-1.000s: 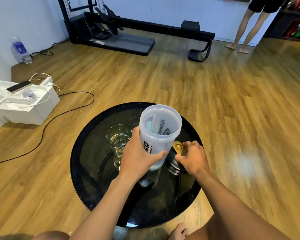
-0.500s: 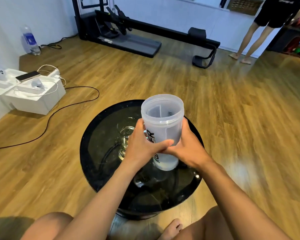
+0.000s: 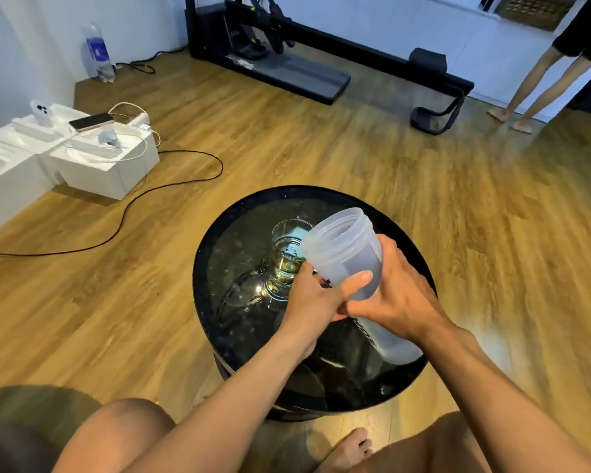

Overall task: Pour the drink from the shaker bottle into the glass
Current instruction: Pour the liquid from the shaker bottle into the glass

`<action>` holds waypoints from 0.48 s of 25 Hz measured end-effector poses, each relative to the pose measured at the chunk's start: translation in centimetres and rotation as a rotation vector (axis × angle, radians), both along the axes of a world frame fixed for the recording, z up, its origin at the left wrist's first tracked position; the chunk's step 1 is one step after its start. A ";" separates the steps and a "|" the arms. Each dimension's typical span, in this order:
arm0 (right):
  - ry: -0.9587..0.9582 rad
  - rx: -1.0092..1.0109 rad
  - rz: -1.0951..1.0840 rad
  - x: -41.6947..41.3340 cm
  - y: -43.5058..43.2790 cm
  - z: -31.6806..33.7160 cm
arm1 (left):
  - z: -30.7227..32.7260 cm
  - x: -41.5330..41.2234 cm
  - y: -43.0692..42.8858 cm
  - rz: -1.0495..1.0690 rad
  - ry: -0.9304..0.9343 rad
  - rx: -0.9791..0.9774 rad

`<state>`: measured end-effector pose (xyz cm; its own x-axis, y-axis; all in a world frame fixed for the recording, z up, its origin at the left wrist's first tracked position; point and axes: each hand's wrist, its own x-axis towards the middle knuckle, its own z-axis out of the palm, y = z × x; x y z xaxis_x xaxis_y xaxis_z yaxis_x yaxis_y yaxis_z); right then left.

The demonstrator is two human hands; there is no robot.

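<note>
Tipping now instead of standing upright like half a second back: shaker bottle (image 3: 347,257) leaning over to the left, open mouth swinging toward the glass (image 3: 289,259) and hovering right at its rim, base pointing back down toward the lap. Right hand (image 3: 394,297) no longer off by the lid on the surface, now wrapping the bottle's body from the far side, thumb across the front. Left hand (image 3: 313,298) clamping the lower part of the bottle from the near side, fingers overlapping the right hand's. So both hands grasping the same bottle, steadying it for the pour.

Meaning for the task: looking like the very start of pouring, lid already off, tilt just beginning. Not seeing an actual stream yet, too blurry at the lip to say.

Materials: bottle being frosted, semi-see-through plastic, cylindrical, wide threaded mouth, dark lettering down the side. Glass being clear, thick at the bottom, short stem-like base, already holding a bit of pale yellowish liquid. Both sitting over a round, glossy black surface (image 3: 215,233), very reflective, probably slippery for a glass getting bumped. Warm wood-plank floor (image 3: 492,216) all around.
</note>
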<state>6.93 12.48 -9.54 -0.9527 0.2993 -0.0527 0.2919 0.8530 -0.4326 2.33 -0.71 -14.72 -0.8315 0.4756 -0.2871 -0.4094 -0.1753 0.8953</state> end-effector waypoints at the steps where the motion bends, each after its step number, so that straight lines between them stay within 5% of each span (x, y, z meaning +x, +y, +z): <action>1: -0.019 0.044 0.008 -0.3 0.0 0.0 | -0.1 0.0 0.2 0.003 -0.014 0.011; 12: -0.166 0.238 0.051 -1.6 0.8 0.7 | -0.5 -0.5 2.2 0.057 -0.221 0.062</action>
